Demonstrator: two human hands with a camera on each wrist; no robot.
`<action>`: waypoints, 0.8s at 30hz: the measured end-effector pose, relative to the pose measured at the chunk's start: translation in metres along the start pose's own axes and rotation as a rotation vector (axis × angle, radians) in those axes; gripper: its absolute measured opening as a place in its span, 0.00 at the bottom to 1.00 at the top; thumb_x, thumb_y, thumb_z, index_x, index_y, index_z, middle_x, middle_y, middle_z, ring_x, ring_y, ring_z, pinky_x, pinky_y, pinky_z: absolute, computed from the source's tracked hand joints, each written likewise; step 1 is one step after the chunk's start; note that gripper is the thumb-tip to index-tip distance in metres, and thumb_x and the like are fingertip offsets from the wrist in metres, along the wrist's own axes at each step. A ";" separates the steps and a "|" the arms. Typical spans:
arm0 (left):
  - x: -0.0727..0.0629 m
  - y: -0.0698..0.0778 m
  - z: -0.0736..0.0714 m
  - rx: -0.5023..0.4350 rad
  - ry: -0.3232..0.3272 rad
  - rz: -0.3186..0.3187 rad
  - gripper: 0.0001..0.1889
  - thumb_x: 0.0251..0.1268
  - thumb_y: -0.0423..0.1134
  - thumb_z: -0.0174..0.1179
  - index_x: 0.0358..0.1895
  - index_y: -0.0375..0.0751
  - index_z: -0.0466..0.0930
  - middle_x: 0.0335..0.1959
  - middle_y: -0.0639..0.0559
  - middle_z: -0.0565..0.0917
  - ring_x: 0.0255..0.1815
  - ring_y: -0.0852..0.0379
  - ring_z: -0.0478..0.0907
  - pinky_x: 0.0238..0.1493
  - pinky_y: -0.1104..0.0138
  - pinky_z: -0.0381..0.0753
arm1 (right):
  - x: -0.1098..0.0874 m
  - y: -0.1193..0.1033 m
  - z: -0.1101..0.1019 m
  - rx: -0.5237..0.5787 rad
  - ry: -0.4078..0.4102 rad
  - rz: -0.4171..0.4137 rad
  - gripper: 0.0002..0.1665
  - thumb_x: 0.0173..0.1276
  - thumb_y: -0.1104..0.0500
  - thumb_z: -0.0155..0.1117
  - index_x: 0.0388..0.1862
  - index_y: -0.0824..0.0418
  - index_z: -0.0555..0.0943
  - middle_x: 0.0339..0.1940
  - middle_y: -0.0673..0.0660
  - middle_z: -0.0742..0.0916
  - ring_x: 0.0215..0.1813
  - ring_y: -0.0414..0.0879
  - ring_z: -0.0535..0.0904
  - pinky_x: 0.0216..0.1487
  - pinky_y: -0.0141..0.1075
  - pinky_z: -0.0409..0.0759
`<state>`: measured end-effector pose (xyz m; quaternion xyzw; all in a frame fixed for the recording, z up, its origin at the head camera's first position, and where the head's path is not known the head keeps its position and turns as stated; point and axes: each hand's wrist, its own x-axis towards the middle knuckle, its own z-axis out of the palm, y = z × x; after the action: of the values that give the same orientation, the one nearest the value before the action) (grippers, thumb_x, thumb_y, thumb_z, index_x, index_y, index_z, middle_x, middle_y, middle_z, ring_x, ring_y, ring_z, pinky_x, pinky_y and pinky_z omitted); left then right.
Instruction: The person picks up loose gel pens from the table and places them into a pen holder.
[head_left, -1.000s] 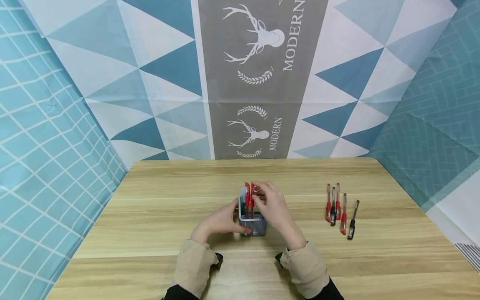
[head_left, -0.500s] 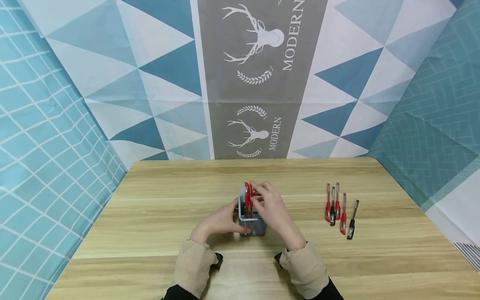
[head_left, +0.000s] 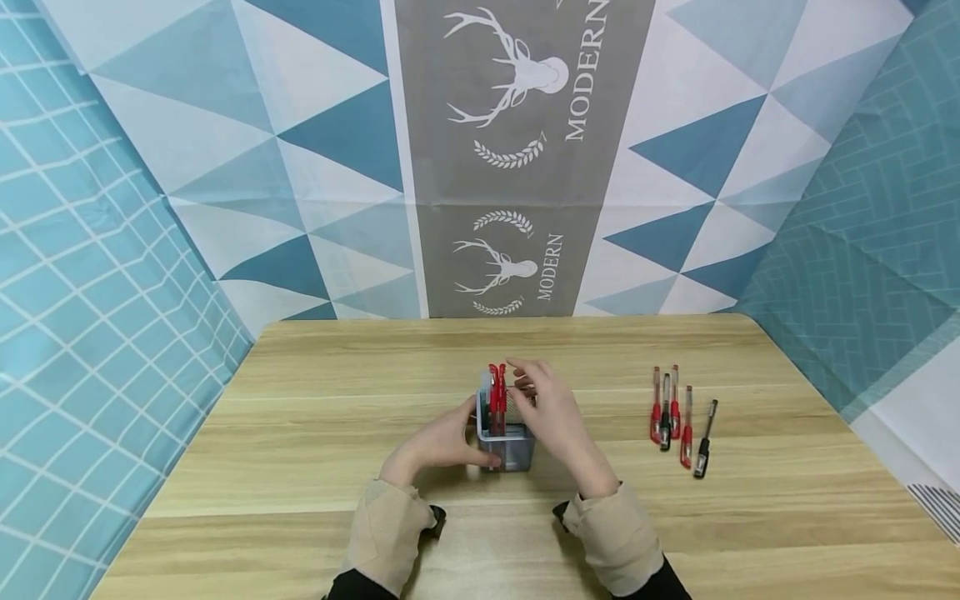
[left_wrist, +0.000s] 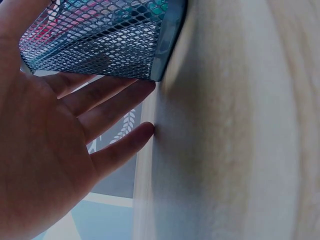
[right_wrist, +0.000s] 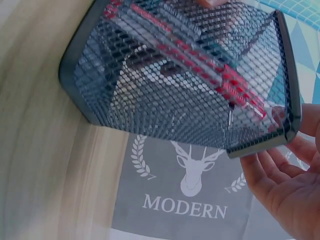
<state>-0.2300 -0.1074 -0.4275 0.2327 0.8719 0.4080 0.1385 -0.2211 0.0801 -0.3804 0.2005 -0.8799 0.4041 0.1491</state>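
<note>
Nearest the viewer are two beige cuffs (head_left: 386, 537) over black sleeves, one at each forearm.

The left hand (head_left: 442, 437) supports the mesh pen holder (head_left: 517, 457) at its left side. Its thumb lies on the near wall and its fingers reach round toward the far side, grasping the holder. In the left wrist view, the little finger is spread away from the mesh.

The right hand (head_left: 553, 410) is positioned at the right rim of the holder. Its fingers are released and loosely bent, the thumb and index fingertips just beside the standing pens. Contact with the pens cannot be confirmed.

The pen holder stands upright on the wood-grain tabletop (head_left: 337, 383), between the hands. Two red gel pens (head_left: 502, 398) stand side by side in its left portion, protruding above the rim. Other contents are partly hidden.

Five loose gel pens lie to the right, well apart from the holder. Left to right, they are red, black (head_left: 665, 425), red, red (head_left: 687, 446) and black (head_left: 702, 454); the last lies obliquely.

Beyond the tabletop's far edge is a wall covering (head_left: 517, 183) with blue and white triangles and a grey panel printed with deer heads and "MODERN".
</note>
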 end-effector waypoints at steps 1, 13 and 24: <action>0.000 0.000 0.000 -0.001 0.000 0.001 0.51 0.37 0.53 0.72 0.68 0.48 0.53 0.50 0.51 0.77 0.53 0.55 0.73 0.57 0.57 0.69 | 0.000 0.001 -0.001 0.001 0.012 -0.003 0.22 0.61 0.66 0.60 0.55 0.59 0.75 0.45 0.58 0.80 0.43 0.46 0.79 0.41 0.34 0.80; 0.000 0.000 0.001 -0.007 0.004 0.010 0.50 0.36 0.51 0.72 0.67 0.49 0.54 0.51 0.53 0.77 0.54 0.56 0.72 0.59 0.58 0.68 | 0.002 0.012 -0.020 -0.059 0.151 -0.026 0.05 0.60 0.65 0.61 0.35 0.60 0.79 0.34 0.52 0.83 0.36 0.43 0.78 0.37 0.37 0.78; 0.000 0.000 0.000 0.005 -0.003 -0.014 0.52 0.36 0.53 0.72 0.68 0.48 0.52 0.52 0.52 0.76 0.55 0.54 0.71 0.60 0.56 0.67 | 0.003 0.028 -0.044 -0.171 0.165 0.037 0.07 0.59 0.65 0.62 0.37 0.60 0.79 0.35 0.55 0.82 0.36 0.47 0.79 0.36 0.41 0.76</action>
<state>-0.2303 -0.1072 -0.4271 0.2273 0.8744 0.4044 0.1420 -0.2325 0.1300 -0.3702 0.1368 -0.8993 0.3456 0.2302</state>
